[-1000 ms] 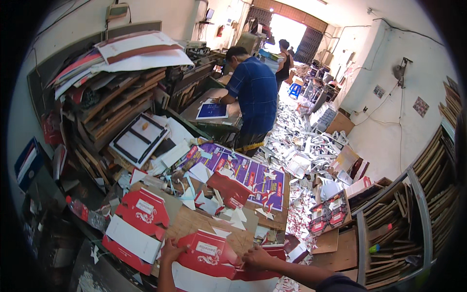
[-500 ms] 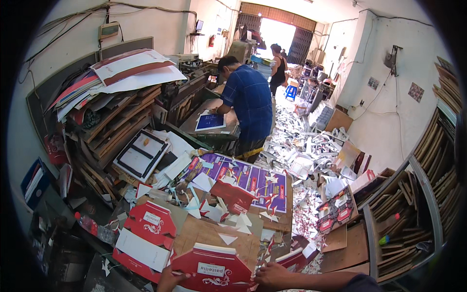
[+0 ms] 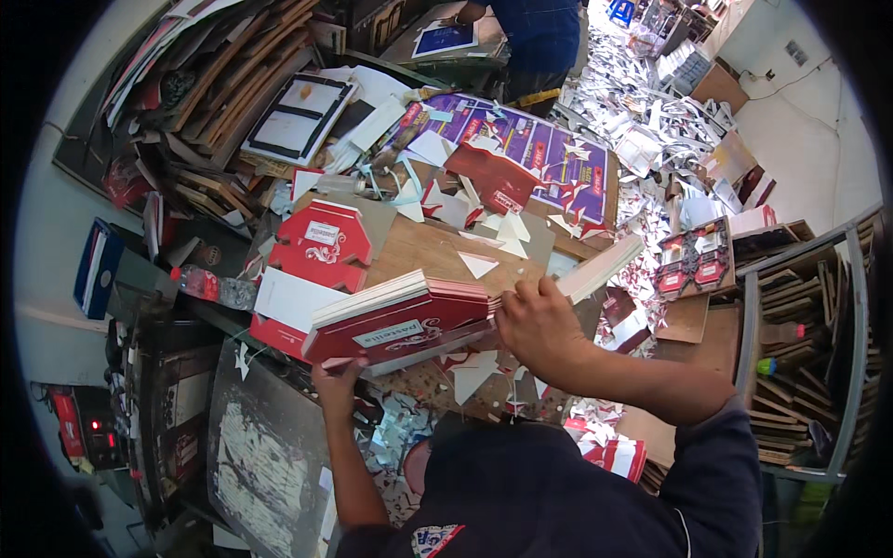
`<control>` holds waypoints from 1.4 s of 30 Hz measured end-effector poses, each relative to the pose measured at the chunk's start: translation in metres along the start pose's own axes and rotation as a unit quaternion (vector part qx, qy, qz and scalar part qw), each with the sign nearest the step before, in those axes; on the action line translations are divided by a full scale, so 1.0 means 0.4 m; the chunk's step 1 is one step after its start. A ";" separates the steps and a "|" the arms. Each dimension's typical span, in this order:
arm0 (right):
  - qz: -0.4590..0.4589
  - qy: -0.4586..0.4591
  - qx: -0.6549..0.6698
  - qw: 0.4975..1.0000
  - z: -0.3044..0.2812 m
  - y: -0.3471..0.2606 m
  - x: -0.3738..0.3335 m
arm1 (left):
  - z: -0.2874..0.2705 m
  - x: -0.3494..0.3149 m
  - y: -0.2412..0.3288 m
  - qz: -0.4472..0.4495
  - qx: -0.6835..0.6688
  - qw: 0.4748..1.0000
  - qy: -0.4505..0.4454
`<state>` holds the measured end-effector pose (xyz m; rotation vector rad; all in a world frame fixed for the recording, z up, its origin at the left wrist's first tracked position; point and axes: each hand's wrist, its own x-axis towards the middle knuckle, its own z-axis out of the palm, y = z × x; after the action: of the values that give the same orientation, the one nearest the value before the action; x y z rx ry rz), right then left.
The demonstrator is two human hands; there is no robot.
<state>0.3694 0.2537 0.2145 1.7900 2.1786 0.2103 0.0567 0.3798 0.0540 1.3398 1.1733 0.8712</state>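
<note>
Both hands have tipped up the pile of red cards (image 3: 400, 325), which lay flatter half a second ago, and the view has swung down so the person's dark shirt (image 3: 558, 484) shows. Now the pile leans over the near part of the work table, with its pale edges facing up. I cannot tell if its low side rests on the wood. The left hand (image 3: 337, 377) pinches the low left corner, with its thumb on the front. The right hand (image 3: 539, 330) has its fingers curled together and clamped on the right end. The corners look cut off already, and the red stack (image 3: 321, 237) lying to the left has the same cut shape. The held pile is not set down yet, so lining it up and laying it flat seem to be left. Behind the pile, the wood board (image 3: 419, 256) has a bare patch, with white scraps (image 3: 507, 232) on its far side. The pile's left end is very near the lying stack and could bump it. More paper bits (image 3: 474, 372) sit just below the pile. Past the table's right edge, the floor scraps (image 3: 642, 139) spread out, so there is less safe room that way.
</note>
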 end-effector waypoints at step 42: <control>0.156 0.283 0.458 0.828 0.276 0.026 -0.036 | -0.060 -0.062 -0.070 -0.023 0.027 0.999 -0.001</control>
<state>0.4180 0.2326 0.1159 2.9249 2.5974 -0.3672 0.0233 0.3597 0.0327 1.3509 1.2287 0.8102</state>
